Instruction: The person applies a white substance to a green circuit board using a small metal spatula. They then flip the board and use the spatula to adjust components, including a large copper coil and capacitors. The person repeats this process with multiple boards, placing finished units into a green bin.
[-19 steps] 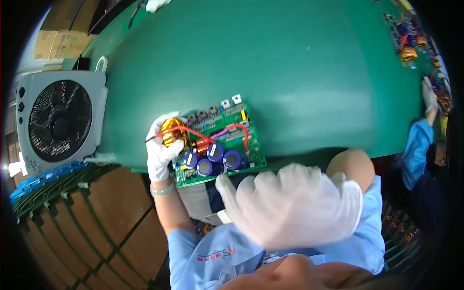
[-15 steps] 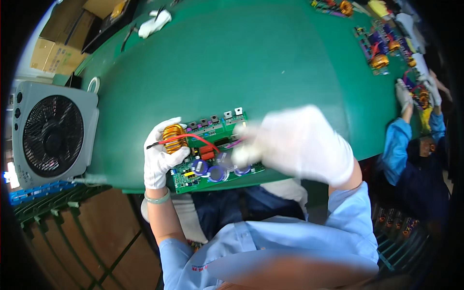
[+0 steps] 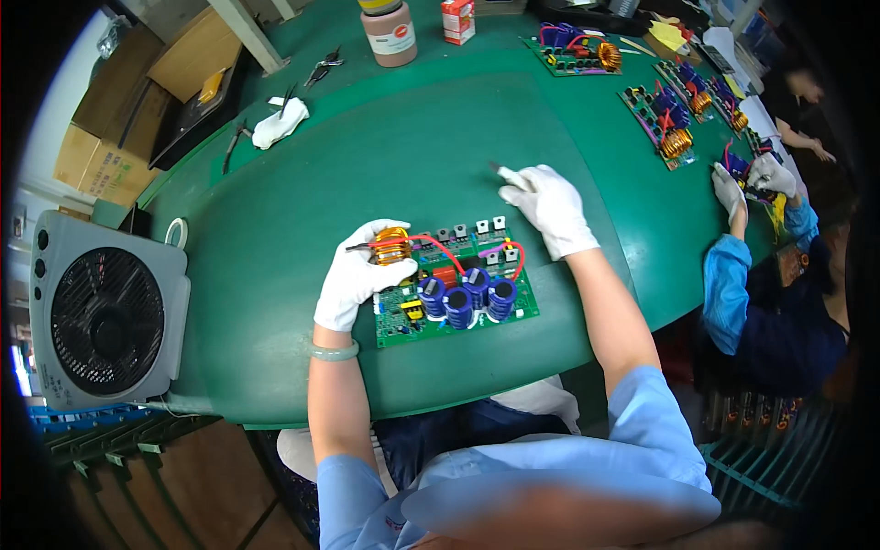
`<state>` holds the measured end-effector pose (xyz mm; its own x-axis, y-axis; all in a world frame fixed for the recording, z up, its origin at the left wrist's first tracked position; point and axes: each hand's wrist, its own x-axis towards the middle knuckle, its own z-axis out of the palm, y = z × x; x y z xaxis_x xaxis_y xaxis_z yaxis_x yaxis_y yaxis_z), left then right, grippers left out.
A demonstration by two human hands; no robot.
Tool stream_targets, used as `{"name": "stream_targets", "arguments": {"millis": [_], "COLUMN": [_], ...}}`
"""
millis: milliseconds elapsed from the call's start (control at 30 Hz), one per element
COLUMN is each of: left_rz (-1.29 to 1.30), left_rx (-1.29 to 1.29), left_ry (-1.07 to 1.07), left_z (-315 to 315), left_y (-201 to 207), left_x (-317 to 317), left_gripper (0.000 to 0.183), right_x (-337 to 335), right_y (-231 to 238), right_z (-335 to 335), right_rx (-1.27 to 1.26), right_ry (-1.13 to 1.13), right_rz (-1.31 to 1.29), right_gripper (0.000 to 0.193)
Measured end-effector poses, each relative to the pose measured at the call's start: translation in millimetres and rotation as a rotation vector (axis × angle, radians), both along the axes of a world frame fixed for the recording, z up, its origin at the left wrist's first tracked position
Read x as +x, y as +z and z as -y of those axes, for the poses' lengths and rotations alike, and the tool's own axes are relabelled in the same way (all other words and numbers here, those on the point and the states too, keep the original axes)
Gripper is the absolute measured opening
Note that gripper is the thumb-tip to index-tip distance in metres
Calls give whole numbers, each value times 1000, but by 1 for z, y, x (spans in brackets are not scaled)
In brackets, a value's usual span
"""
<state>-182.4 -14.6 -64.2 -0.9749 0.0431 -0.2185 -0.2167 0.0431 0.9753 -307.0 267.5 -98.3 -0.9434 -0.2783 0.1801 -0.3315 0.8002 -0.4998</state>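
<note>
A green circuit board (image 3: 396,335) lies on the table in front of me, with several purple-topped capacitors (image 3: 458,308), red wires and a row of metal-tabbed transistors along its far edge. My left hand (image 3: 346,286), in a white glove, grips the copper-wound coil (image 3: 392,246) at the board's left end, thumb and fingers around it. Beyond the board's right end, my gloved right hand (image 3: 553,209) is raised apart from it. Its fingers are pinched on a slim thing with a dark tip (image 3: 496,168), mostly hidden and slightly blurred, so its kind is unclear.
A grey fan (image 3: 108,312) stands at left. Pliers (image 3: 236,147), a white cloth (image 3: 280,124), a pink jar (image 3: 391,37) and a small red-white box (image 3: 457,21) are farther back. More boards (image 3: 660,128) lie at right, beside a co-worker's gloved hands (image 3: 731,195).
My right hand has moved from over the board to beyond its right end, uncovering the capacitors. My left hand still holds the coil. The view has shifted, showing more of the table's far side.
</note>
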Motion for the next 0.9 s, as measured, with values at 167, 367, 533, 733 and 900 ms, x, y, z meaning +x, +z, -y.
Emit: {"name": "stream_targets", "arguments": {"millis": [167,367,533,733,900], "left_rz": [-30,-39,-220,-446,-629], "left_rx": [49,79,-242,-692,-928], "left_ry": [77,177,364,424,356], "left_z": [-4,-14,-19,-9,-7], "left_y": [-10,-17,-34,-21,-15], "left_x": [4,13,11,0,3], "left_gripper": [47,47,47,60,65], "right_x": [-7,13,22,21,28], "right_y": [-14,24,28,19,40], "right_z": [-22,-13,-8,4,6], "right_rx": [-381,-454,-136,-652,-401], "right_ry": [-41,288,203,75,-95], "right_rz": [65,-37,-149,139,328], "right_gripper": [29,47,38,41,51]}}
